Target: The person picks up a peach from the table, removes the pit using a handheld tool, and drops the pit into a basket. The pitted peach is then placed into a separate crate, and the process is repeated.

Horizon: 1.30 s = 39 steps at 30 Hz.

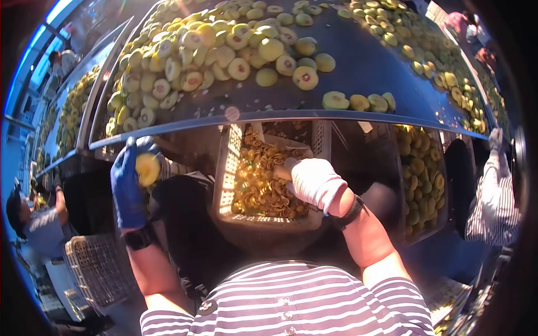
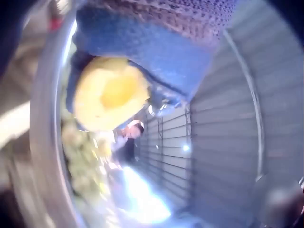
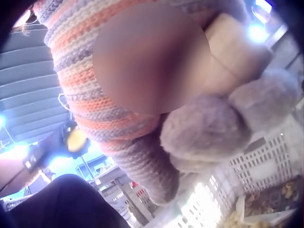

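My left hand [image 1: 126, 185], in a blue glove, grips a yellow peach half [image 1: 147, 169] beside the table's front edge. In the left wrist view the peach half [image 2: 111, 95] shows its hollowed cut face. My right hand [image 1: 316, 180], in a striped knitted glove, is over a crate [image 1: 225, 185] of yellow-brown fruit scraps [image 1: 263, 182]. Its fingers [image 3: 204, 126] curl round a tan, wooden-looking handle [image 3: 237, 54]; the tool's other end is hidden. Many peach halves [image 1: 238, 68] with reddish centres lie heaped on the metal table [image 1: 224, 109].
A second crate [image 1: 399, 185] holding whole-looking yellow-green fruit stands to the right. An empty-looking plastic crate [image 1: 98, 269] is at the lower left. People work on both sides, including one in a striped sleeve [image 1: 493, 207]. The table's raised metal rim [image 1: 314, 116] runs in front.
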Available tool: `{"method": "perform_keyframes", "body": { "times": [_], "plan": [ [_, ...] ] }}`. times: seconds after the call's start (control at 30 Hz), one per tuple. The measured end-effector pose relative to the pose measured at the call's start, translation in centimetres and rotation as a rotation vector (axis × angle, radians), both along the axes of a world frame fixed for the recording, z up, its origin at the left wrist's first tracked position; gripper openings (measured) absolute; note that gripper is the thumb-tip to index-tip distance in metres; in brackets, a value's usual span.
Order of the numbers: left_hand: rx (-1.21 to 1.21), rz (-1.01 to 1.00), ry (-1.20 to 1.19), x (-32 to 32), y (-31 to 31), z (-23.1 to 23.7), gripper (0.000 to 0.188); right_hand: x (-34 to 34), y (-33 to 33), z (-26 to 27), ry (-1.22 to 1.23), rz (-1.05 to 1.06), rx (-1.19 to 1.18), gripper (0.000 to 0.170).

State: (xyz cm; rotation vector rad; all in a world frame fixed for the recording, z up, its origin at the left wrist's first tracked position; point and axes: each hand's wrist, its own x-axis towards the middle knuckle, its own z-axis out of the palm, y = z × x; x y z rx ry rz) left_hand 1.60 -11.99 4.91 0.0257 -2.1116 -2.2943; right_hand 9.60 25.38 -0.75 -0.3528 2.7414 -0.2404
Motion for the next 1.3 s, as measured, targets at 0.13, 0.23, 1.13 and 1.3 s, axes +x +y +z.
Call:
{"method": "perform_keyframes", "body": {
  "times": [0.13,0.23,1.13,1.3],
  "plan": [
    [-0.95,0.168,0.165,-1.7,0.1,1.1,0.04,0.5,0.0,1.3,0.185,0.008,-0.265,0.01],
    [-0.574,-0.126,0.322,-4.5,11.8,2.0,0.044,0.8,0.1,1.0,0.195,-0.015,-0.417,0.012],
    [-0.443,-0.306,0.619,-1.2,15.8,-2.6,0.038,-3.1,-5.4,1.1,0.354,-0.19,-0.756,0.039],
    [-0.283,-0.219,0.569,-1.1,13.6,-3.8,0.033,-3.9,-7.8,1.4,0.243,-0.289,-0.779,0.034]
  ]
}}
